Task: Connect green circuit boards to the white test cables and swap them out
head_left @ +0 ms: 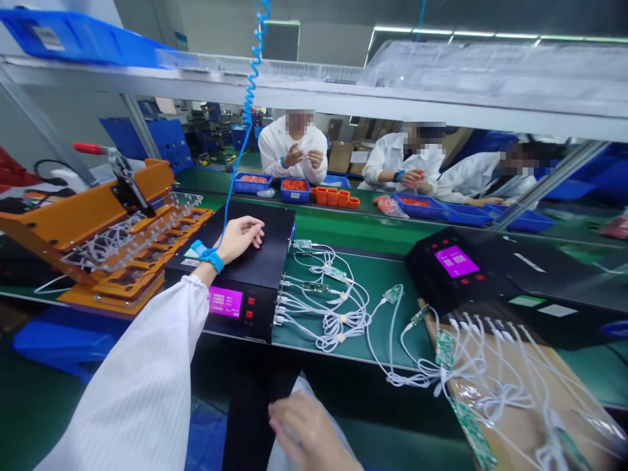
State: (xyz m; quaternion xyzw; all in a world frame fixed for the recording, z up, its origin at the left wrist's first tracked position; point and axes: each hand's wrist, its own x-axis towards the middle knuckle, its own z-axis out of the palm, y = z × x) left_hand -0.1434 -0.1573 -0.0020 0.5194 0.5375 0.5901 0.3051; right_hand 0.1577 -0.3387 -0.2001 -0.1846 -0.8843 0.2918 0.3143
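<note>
My left hand (pixel 240 237) rests on the top of a black box-shaped device (pixel 255 268), fingers loosely bent and nothing in them. A blue wrist strap (pixel 209 254) with a coiled cord is round that wrist. The device has a purple screen (pixel 226 302) and red buttons on its front. White cables (pixel 338 320) run from its right side to small green circuit boards (pixel 334 273) on the green bench. My right hand (pixel 307 425) is low over my lap, in front of the bench edge, smeared by motion. Whether it holds anything cannot be made out.
An orange fixture (pixel 142 261) with a red-handled clamp stands at the left. A second black device (pixel 490 275) sits at the right, by cardboard (pixel 554 373) with cables and boards. Across the bench, people in white work behind blue bins (pixel 296 195). A shelf (pixel 314 91) spans overhead.
</note>
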